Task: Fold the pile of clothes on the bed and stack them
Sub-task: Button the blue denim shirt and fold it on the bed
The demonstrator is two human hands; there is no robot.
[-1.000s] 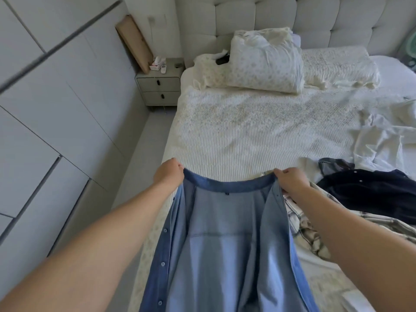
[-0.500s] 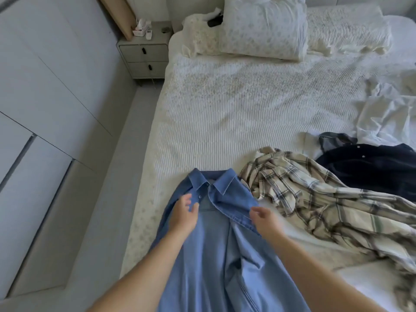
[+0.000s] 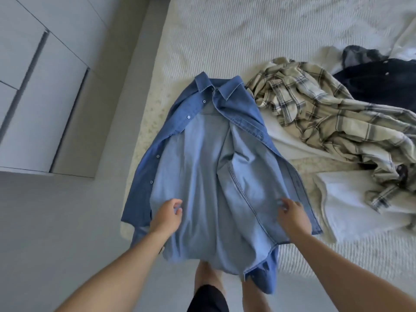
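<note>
A blue denim shirt lies open and face up on the bed, collar away from me, its hem hanging over the near edge. My left hand rests on the lower left of the shirt's pale inside, beside the button placket, fingers loosely curled. My right hand rests on the lower right front panel, fingers also loosely curled. Neither hand plainly pinches the cloth. To the right lie a crumpled beige plaid shirt and a dark navy garment.
A white cloth lies under the plaid shirt's near end, by my right hand. A grey floor strip and white wardrobe doors run along the bed's left side. My legs stand at the bed's edge.
The shirt went from held up by its shoulders to lying on the bed. My hands left the collar and slid down to its lower part. My view tilted down.
</note>
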